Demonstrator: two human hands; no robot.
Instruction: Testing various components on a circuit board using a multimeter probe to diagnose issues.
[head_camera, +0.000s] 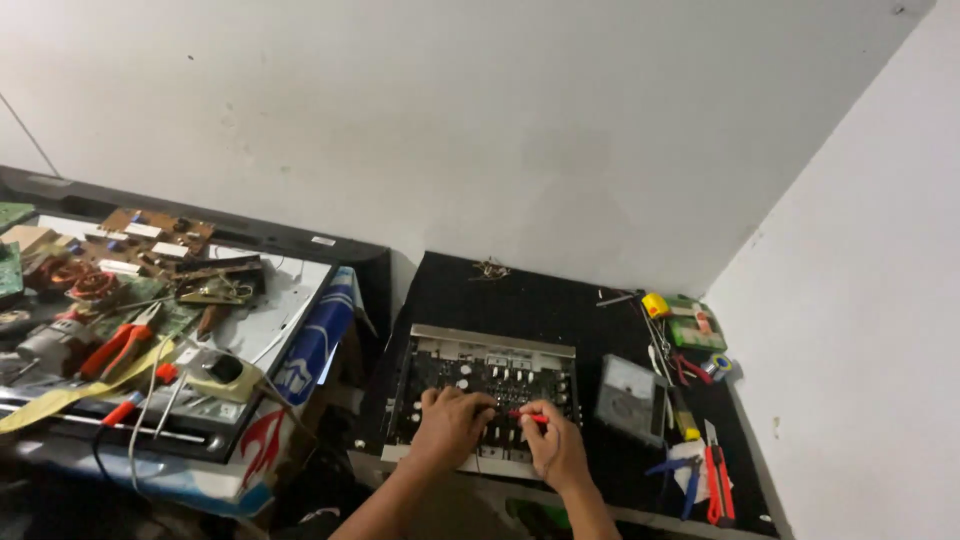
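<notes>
Here, right hand (556, 448) fingers pinch a red probe (530, 416) over the circuit board (487, 385); left hand (449, 425) fingers curled on it, grip unclear; multimeter (631, 397) at 3 o'clock.

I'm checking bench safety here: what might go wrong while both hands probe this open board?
The red probe in the right hand sits among tightly packed parts on the circuit board; a slip may bridge two contacts. The left hand rests on the bare board, risking contact. The meter lies off to the side, drawing eyes away.

Opened amplifier chassis (490, 385) flat on black mat (540, 300)
</notes>
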